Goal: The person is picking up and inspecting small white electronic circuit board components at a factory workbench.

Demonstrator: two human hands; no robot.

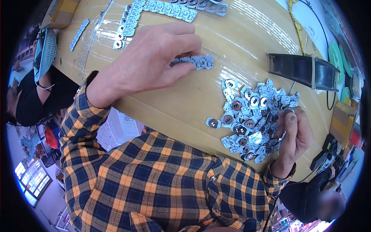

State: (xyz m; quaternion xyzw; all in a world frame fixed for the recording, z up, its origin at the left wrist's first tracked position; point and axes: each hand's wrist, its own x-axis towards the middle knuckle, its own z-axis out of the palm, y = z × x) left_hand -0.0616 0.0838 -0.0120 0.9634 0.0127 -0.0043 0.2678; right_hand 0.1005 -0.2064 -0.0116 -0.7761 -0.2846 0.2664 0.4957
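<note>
My left hand [158,58] is closed around a short row of small light-blue circuit boards [203,62], pinched between thumb and fingers just above the table. The hand covers part of that row. At the right, my right hand [295,133] has its fingers curled and thumb pressed in at the edge of a heap of similar circuit boards [251,112]. What sits between those fingertips is too small to tell. Many boards in the heap carry round, coin-like discs. One board with a dark disc [213,123] lies slightly apart on the heap's left.
Boards stand in joined rows [170,9] at the far side, with a lone strip [79,34] farther left. A dark, box-like device [303,71] sits right of the heap on the table [174,112]. A white basket [123,125] is below the near edge. Other people sit at both sides.
</note>
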